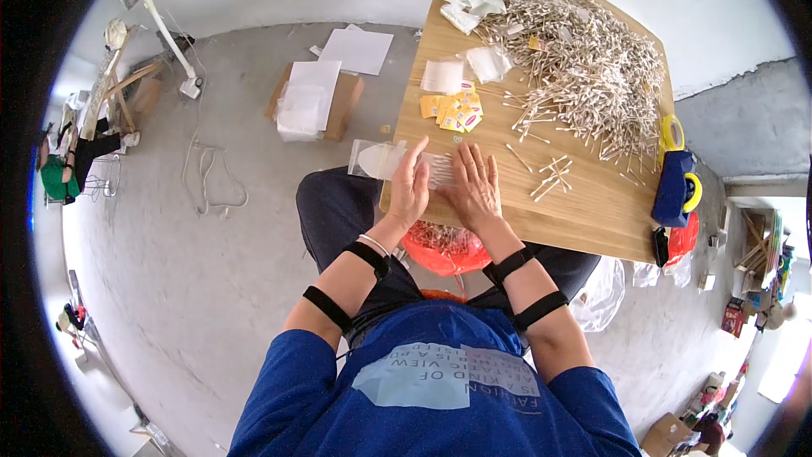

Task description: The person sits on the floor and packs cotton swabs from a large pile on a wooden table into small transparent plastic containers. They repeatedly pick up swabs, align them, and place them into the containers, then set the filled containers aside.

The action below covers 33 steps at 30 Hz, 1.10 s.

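Observation:
At the near left edge of the wooden table (584, 228), a small row of cotton swabs (441, 171) lies between my two hands. A clear plastic bag (369, 160) with a white piece inside reaches past the table edge at the left; whether the swabs are inside it I cannot tell. My left hand (409, 186) stands on its side at the left of the swabs, fingers stretched out. Palm down, my right hand (476, 184) rests flat at their right side. Several loose cotton swabs (551, 176) are scattered farther right.
A big heap of cotton swabs (592, 68) covers the far right. Yellow labels (454, 109) and white packets (442, 77) lie beyond my hands. A blue tape dispenser (673, 189) is at the right edge. Below the table hangs a red bag (444, 250); a cardboard box (342, 106) stands on the floor.

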Each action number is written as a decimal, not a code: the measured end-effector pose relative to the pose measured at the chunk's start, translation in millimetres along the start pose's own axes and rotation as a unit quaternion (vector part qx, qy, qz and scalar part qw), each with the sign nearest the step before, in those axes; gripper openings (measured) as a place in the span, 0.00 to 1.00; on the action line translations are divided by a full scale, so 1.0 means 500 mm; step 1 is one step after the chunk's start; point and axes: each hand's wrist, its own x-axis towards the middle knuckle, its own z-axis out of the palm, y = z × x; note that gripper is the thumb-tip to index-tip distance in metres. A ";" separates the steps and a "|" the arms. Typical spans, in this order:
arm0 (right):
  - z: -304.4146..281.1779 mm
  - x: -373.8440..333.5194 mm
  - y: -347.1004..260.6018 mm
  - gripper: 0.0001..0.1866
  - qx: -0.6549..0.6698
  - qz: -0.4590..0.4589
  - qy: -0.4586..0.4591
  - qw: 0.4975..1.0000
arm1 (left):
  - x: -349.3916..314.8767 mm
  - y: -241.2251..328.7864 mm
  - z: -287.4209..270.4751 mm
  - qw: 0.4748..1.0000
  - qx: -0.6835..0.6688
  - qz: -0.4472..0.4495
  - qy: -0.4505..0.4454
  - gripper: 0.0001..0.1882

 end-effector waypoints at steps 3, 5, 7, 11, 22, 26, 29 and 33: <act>0.016 -0.006 -0.004 0.39 0.007 -0.005 0.009 1.000 | 0.003 0.001 0.006 1.000 -0.009 -0.002 0.000 0.25; 0.005 -0.009 -0.016 0.37 0.033 -0.002 0.010 0.999 | -0.003 0.002 0.005 1.000 0.005 0.006 -0.007 0.21; -0.011 -0.014 -0.022 0.34 0.078 0.008 0.011 0.997 | -0.006 0.003 0.008 1.000 0.010 0.018 -0.008 0.21; 0.001 -0.023 0.013 0.26 0.168 0.084 0.183 0.965 | 0.001 0.010 0.017 1.000 -0.004 0.023 -0.010 0.20; 0.023 -0.012 -0.025 0.23 0.446 0.124 0.230 0.856 | -0.003 0.015 0.040 0.999 -0.021 0.013 -0.036 0.22; 0.022 -0.011 -0.041 0.24 0.445 0.117 0.220 0.860 | -0.013 0.013 0.050 0.999 -0.032 0.016 -0.023 0.22; 0.021 -0.010 -0.034 0.24 0.458 0.132 0.238 0.846 | -0.008 0.012 0.041 1.000 -0.025 0.009 -0.010 0.22; 0.023 -0.003 -0.017 0.22 0.435 0.116 0.232 0.862 | 0.009 0.015 0.031 1.000 -0.003 0.001 -0.004 0.21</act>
